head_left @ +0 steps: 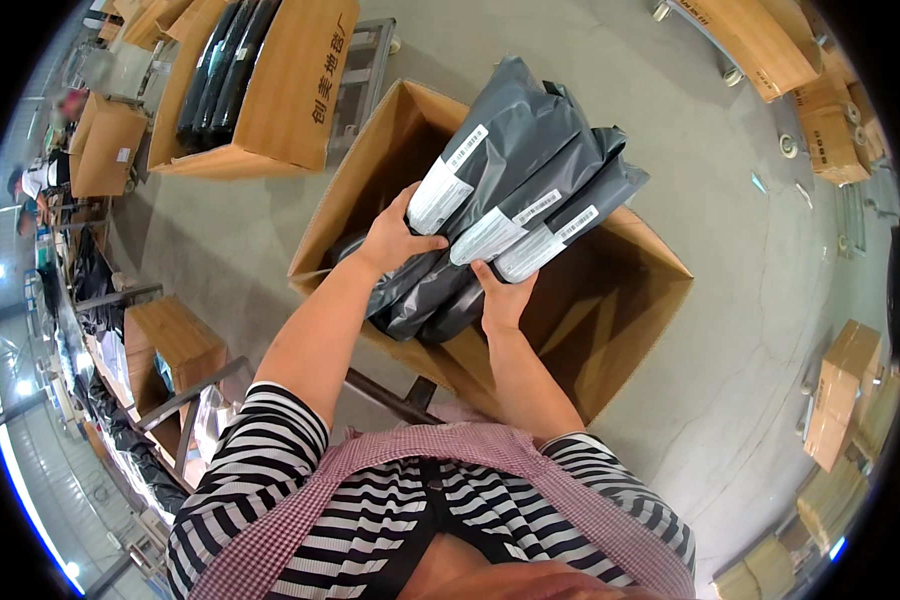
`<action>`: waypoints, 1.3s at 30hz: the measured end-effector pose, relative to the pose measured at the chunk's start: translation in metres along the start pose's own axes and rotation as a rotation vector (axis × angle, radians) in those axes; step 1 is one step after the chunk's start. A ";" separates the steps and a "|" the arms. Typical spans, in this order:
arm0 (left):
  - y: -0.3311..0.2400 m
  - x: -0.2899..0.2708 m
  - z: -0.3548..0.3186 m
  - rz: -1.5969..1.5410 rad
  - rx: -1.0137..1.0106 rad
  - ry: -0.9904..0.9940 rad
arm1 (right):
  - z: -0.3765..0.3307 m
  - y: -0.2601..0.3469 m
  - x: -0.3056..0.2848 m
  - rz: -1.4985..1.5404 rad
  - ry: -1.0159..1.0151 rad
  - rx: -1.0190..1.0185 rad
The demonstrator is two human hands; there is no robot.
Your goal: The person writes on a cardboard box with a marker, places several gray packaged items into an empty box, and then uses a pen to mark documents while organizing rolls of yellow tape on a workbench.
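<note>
Striped sleeves, checked apron [400,455] nearest cam. L hand [395,240] + R hand [503,300] clamped on stack of grey poly mailers [510,190] w/ white labels, held over open cardboard box [630,300]. 2nd box w/ dark bags [290,90] upper left. Concrete floor [710,180].

Grey mailer bags [530,170] – white labels [490,235] – over open carton [620,300]

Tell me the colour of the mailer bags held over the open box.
Dark grey bags with white labels, seen in the head view.
</note>
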State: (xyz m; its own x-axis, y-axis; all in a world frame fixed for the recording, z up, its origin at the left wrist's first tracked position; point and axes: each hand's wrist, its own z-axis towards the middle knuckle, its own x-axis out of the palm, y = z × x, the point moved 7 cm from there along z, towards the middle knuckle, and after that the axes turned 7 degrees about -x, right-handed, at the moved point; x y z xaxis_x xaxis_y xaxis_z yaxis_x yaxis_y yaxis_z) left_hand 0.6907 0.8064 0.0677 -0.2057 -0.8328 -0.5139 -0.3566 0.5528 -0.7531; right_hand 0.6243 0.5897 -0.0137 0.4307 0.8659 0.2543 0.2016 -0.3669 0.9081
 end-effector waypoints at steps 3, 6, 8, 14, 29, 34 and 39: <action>-0.007 -0.002 -0.004 -0.020 0.016 0.004 | -0.008 0.002 -0.001 0.049 0.000 -0.005; -0.016 -0.008 -0.001 -0.032 0.061 -0.006 | 0.001 0.008 0.008 0.048 0.023 -0.080; -0.026 -0.016 -0.005 -0.017 0.024 -0.004 | 0.002 0.012 0.009 0.021 0.031 -0.085; 0.012 -0.036 -0.013 -0.185 -0.091 -0.091 | -0.007 0.065 0.039 -0.295 0.110 -0.176; -0.029 -0.014 -0.068 -0.460 0.035 -0.362 | 0.038 0.107 0.032 -0.285 0.397 -0.323; 0.004 0.130 -0.117 -1.104 -0.333 -0.272 | 0.072 0.123 -0.014 -0.537 0.722 -0.111; 0.028 0.211 -0.161 -1.471 -0.657 -0.132 | 0.073 0.061 -0.044 -0.845 1.001 0.165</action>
State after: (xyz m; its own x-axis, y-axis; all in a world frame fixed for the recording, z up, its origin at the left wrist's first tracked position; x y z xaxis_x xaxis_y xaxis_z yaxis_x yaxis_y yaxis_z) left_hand 0.4911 0.6415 0.0044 0.7124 -0.5762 0.4006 -0.4799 -0.8165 -0.3210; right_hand 0.6820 0.5042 0.0066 -0.6980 0.6960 -0.1682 0.2199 0.4319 0.8747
